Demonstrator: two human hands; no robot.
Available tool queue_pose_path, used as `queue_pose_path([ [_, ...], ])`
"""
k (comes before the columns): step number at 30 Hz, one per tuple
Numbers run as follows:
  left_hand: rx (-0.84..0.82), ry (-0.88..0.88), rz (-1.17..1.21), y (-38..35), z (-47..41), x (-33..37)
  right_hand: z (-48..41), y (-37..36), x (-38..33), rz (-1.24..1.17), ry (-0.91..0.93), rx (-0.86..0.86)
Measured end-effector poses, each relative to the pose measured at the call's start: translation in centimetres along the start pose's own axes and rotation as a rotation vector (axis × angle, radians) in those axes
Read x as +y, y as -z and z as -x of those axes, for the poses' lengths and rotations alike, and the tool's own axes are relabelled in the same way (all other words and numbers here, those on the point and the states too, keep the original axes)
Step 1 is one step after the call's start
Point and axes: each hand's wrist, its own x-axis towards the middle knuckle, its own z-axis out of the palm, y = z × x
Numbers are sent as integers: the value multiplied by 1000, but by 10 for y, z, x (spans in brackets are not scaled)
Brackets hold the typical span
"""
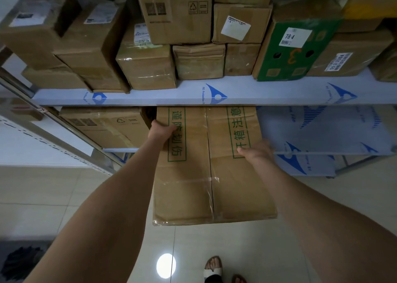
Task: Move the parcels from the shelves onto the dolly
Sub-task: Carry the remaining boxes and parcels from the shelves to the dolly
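A large brown cardboard parcel [212,171] with green printed characters sticks halfway out from the lower shelf [322,132], its near end over the floor. My left hand [160,129] grips its left edge, thumb on top and fingers hidden down the side. My right hand [256,150] grips its right edge the same way. Several more cardboard parcels fill the upper shelf [193,95], among them a green box [294,53]. No dolly is in view.
Another brown box [103,126] sits on the lower shelf left of the held parcel. A metal shelf upright [53,121] slants at the left. Glossy tiled floor [64,201] lies below, with sandalled feet [212,267] at the bottom edge.
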Motion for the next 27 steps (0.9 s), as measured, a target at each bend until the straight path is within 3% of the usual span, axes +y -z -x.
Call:
queue_pose_path([
  [7, -57, 25, 34, -2, -6, -23, 6, 6, 6, 107, -26, -41],
  [27, -88, 125, 88, -23, 116, -60, 54, 16, 108, -2, -81, 31],
])
